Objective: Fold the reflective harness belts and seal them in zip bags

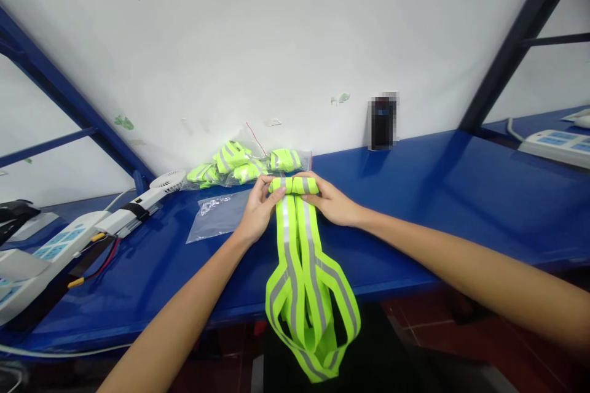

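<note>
A neon yellow reflective strap bundle [295,258] with grey stripes lies across the blue table's front edge, its looped lower part hanging down. Its far end is folded or rolled into two short rolls side by side. My left hand [259,209] grips the left roll, thumb on top. My right hand [334,199] holds the right roll between thumb and fingers. Just left of my left hand lies a flat clear plastic bag [216,218]. Behind my hands, several bagged yellow straps [235,159] rest against the wall.
On the left of the blue table [415,196] are a white power strip [69,236], a small white fan [168,180] and a battery pack with cables [131,212]. A dark pixelated object [382,123] leans on the wall. Another power strip [557,144] is at the far right.
</note>
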Demonstrator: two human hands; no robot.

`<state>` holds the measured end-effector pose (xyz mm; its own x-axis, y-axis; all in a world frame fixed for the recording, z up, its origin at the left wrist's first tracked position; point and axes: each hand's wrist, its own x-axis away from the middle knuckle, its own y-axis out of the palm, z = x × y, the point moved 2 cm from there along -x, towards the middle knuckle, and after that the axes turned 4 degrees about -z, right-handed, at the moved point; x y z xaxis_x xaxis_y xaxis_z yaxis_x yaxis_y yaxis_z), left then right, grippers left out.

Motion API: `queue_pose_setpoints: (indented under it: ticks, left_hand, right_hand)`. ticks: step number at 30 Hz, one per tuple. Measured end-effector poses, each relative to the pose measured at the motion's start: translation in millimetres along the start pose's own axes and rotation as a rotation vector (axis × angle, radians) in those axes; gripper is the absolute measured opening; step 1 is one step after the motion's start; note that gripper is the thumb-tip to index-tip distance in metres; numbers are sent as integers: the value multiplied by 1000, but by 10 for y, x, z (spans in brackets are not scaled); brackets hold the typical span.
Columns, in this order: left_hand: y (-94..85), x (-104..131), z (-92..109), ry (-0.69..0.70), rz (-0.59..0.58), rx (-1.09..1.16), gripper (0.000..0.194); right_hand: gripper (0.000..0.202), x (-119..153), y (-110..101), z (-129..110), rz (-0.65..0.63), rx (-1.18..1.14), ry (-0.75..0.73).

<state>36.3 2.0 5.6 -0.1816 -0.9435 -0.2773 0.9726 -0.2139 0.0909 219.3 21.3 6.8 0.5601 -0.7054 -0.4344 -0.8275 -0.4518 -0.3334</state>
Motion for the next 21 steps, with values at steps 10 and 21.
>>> queue_pose_setpoints:
  ticks: [10, 21]
  left_hand:
    - [-29, 4, -15, 51, -83, -36, 26]
    - [-50, 32, 80, 78, -120, 7, 34]
  right_hand:
    - [55, 12, 8, 6, 15, -2, 52]
    - [86, 46, 33, -85, -141, -583, 273]
